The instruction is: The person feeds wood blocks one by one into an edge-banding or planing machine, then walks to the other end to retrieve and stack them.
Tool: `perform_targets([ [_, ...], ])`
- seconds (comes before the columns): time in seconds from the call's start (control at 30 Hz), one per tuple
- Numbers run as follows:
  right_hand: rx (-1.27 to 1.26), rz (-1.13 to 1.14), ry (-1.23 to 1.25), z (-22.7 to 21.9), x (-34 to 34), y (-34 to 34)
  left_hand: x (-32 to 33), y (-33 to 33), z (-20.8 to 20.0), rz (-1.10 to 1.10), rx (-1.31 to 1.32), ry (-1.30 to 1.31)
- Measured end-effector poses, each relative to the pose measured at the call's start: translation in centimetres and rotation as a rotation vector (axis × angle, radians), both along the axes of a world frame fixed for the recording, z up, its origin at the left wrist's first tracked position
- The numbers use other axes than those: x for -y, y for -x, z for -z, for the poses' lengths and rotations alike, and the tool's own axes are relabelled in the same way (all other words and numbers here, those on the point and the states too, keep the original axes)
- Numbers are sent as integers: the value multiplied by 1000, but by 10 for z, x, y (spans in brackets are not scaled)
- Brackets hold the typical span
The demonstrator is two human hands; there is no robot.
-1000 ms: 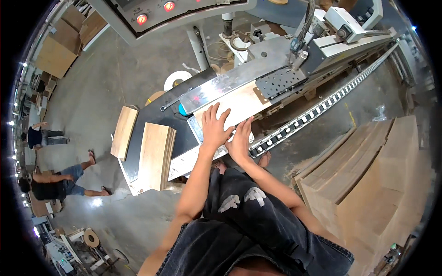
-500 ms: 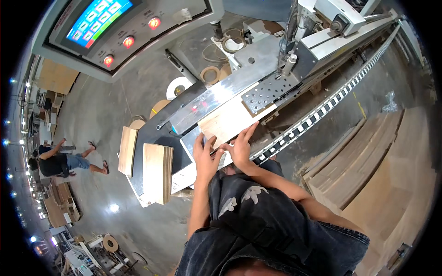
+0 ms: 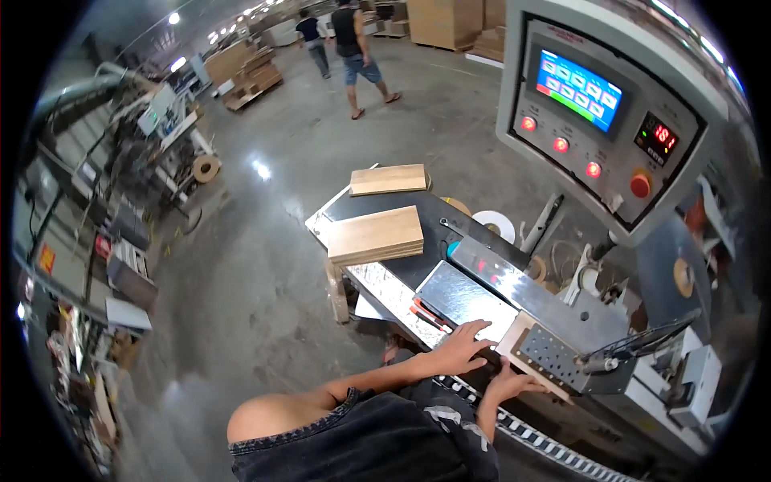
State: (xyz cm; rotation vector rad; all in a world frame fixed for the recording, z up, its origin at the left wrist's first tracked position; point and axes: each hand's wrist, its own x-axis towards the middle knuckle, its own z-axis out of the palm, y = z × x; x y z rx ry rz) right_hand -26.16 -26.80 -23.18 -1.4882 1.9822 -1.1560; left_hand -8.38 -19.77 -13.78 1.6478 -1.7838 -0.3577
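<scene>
— What has moved since half a second ago?

— My view has swung up and to the left: the grey control panel with the blue screen and red lamps (image 3: 598, 120), which sat at the top left edge before, now stands at the upper right, and the pale wooden board (image 3: 514, 341) has slid further under the perforated metal plate (image 3: 554, 357), so only a narrow strip of it shows.

— Take me left to right, from that board.

— Far left of the board are cluttered workbenches (image 3: 120, 241). Up and left of it, well apart, two thick light-wood blocks lie on the dark machine table (image 3: 434, 217): the nearer block (image 3: 375, 234) and the farther block (image 3: 389, 178). Far beyond them two people walk on the concrete floor (image 3: 241, 265). Just left of the board lies a shiny steel plate (image 3: 462, 297).

— And my hands?

— My left hand (image 3: 462, 347) lies flat, fingers spread wide, touching the board's left end. My right hand (image 3: 512, 379) presses the board's near edge, fingers half curled; I cannot tell whether they grip it.
</scene>
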Motion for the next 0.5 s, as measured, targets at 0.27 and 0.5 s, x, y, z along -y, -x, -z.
perform_targets([
  [0.27, -329, 99, -302, -29, 22, 70, -22, 25, -12, -87, -20, -4],
  [0.5, -338, 242, -382, 3, 42, 143, -27, 35, -11, 74, -38, -30],
])
